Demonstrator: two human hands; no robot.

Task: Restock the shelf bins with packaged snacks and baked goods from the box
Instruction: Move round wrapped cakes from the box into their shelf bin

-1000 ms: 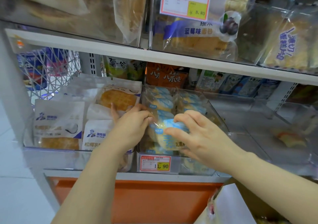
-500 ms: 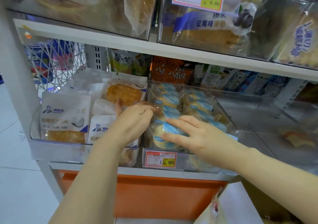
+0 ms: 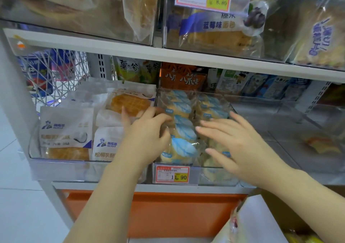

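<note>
A clear shelf bin (image 3: 214,168) on the middle shelf holds two rows of cake packs (image 3: 183,149) in clear wrap with a blue leaf print. My left hand (image 3: 147,136) reaches over the bin's left wall. Its bent fingers hook on the edge of a pack in the left row, and its thumb sticks out over the neighbouring bin. My right hand (image 3: 240,145) hovers flat over the right row (image 3: 211,112), fingers straight and spread, holding nothing. A cardboard box (image 3: 276,203) with a white bag (image 3: 253,224) sits at the lower right.
The left bin (image 3: 56,165) holds white-wrapped waffle packs (image 3: 65,130). A clear bin (image 3: 298,140) to the right holds one small pack (image 3: 321,143). Bread bags fill the upper shelf (image 3: 214,30). A price tag (image 3: 172,174) marks the bin front. An orange panel (image 3: 168,214) lies below.
My right hand let go of the blue-leaf pack, which now lies in the left row, and moved right over the other row with its fingers spread. My left hand stayed put.
</note>
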